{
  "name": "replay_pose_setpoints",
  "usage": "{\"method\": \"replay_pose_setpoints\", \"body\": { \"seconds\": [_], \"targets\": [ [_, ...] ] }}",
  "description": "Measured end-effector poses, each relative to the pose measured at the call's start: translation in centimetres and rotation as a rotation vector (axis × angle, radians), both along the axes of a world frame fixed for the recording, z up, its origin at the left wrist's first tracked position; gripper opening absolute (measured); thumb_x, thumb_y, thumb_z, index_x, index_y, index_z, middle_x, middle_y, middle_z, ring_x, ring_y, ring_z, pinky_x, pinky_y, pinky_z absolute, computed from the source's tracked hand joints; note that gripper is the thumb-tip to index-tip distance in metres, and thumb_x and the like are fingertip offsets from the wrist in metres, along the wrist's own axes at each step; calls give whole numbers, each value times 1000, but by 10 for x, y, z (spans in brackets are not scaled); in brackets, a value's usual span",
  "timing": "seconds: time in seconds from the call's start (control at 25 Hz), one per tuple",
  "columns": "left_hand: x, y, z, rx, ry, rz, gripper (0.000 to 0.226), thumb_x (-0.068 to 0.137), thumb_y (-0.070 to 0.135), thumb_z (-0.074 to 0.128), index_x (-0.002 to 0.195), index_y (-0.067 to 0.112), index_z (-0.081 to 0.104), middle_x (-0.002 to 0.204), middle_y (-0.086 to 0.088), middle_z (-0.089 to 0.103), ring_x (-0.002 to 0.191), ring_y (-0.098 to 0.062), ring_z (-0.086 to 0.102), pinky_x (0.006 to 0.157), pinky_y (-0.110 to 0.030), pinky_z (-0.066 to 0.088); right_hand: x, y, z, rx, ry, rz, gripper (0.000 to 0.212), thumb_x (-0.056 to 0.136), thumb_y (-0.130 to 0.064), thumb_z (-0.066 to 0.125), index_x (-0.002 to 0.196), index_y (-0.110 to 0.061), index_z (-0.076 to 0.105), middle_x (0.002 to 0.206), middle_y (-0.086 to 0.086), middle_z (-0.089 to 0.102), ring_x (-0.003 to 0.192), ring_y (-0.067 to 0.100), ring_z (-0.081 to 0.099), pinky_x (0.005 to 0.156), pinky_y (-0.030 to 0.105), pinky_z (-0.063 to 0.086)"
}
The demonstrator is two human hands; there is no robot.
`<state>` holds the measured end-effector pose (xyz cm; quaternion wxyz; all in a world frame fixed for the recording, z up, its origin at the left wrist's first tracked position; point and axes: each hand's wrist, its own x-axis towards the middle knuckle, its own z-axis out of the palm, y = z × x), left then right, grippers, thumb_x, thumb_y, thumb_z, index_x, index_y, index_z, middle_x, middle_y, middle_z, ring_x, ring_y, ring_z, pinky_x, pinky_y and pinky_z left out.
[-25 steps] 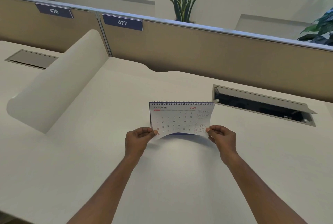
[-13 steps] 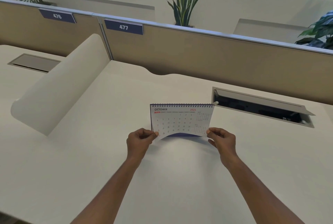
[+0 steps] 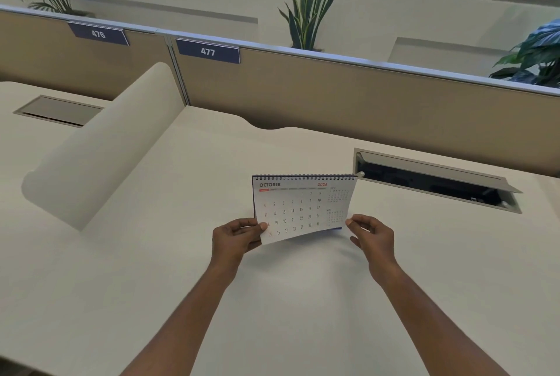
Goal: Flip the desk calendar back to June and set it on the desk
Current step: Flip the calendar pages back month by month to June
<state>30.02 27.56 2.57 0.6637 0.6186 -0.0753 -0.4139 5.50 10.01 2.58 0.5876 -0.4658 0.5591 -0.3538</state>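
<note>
Head view: The desk calendar [image 3: 303,206] is upright over the white desk [image 3: 272,315], spiral binding on top, front page reading OCTOBER 2026. The left hand [image 3: 236,238] pinches the lower left corner, thumb on the page face. The right hand [image 3: 371,234] is curled, its fingertips at the lower right corner; actual grip cannot be confirmed. The front page hides the calendar base except a blue sliver. The mini-month print is illegible.
</note>
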Motion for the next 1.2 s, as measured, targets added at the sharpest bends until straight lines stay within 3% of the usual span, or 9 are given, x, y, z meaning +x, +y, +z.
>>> {"method": "replay_pose_setpoints", "body": {
  "seconds": [0.24, 0.44, 0.68, 0.88, 1.04, 1.2],
  "targets": [
    [1, 4, 6, -34, 44, -43, 21, 80, 2, 87, 97, 1, 75, 97, -20, 83, 88, -32, 82, 69, -29, 65, 3, 6, 2, 47, -21, -6, 18, 89, -12, 79, 106, -9, 75, 113, 12, 76, 108, 27, 70, 93, 44, 60],
    [3, 8, 7, -21, 55, -58, 20, 80, 4, 87, 96, 4, 76, 99, -21, 82, 89, -33, 82, 71, -31, 65, 3, 9, 0, 30, 18, -53, 24, 88, -15, 80, 110, -8, 76, 114, 10, 75, 102, 26, 70, 88, 41, 60],
    [2, 12, 7, 2, 21, -58, 14, 80, 6, 88, 89, 5, 78, 97, -19, 83, 90, -32, 82, 70, -31, 65, 1, 11, 1, 52, -7, -47, 7, 88, -10, 80, 95, -9, 78, 109, 12, 77, 107, 32, 71, 89, 42, 61],
    [-1, 10, 8, 60, -91, -52, 13, 77, 15, 92, 86, 12, 83, 95, -5, 85, 84, -15, 79, 80, -30, 59, -2, 12, 2, 38, -19, -44, 20, 86, -7, 81, 106, -6, 75, 108, 16, 76, 106, 32, 71, 88, 42, 61],
    [-1, 9, 7, 39, -54, -24, 12, 82, 15, 88, 88, 10, 79, 94, -10, 84, 88, -22, 80, 77, -31, 63, -3, 10, 8, 44, -42, -23, 17, 86, -5, 80, 102, -8, 75, 103, 15, 77, 100, 30, 73, 89, 41, 61],
    [-3, 9, 10, -18, 11, -52, 16, 88, 7, 82, 102, 5, 74, 97, -16, 83, 88, -28, 82, 68, -29, 65, -7, 8, 13, 66, -110, -15, 12, 86, -4, 80, 96, -7, 75, 103, 17, 78, 96, 29, 73, 91, 43, 60]
  ]
}}
